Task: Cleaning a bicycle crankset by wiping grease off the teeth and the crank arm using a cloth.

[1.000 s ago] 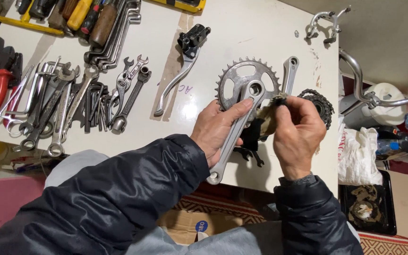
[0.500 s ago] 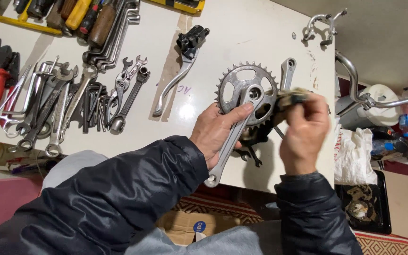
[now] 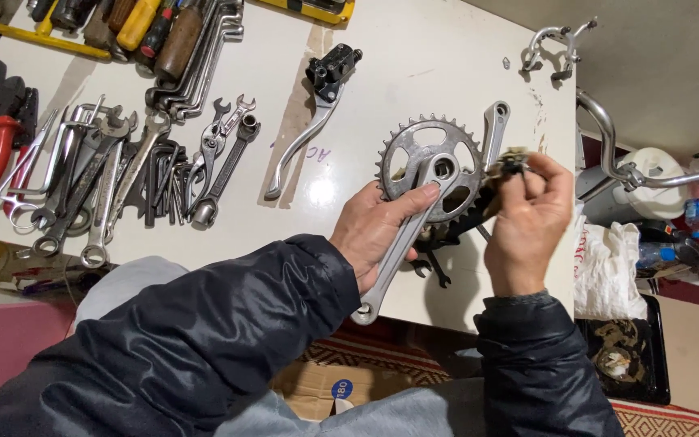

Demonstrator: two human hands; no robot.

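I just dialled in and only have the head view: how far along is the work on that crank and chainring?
Done: the crankset is off any bike, and wrenches lie spread on the white table. In hand: the left hand grips the crank arm while the right hand presses a small dirty part near the chainring's edge. Left: a second crank arm lies on the table untouched.

White table (image 3: 414, 57), red floor (image 3: 10, 356) (patterned rug (image 3: 665, 421))
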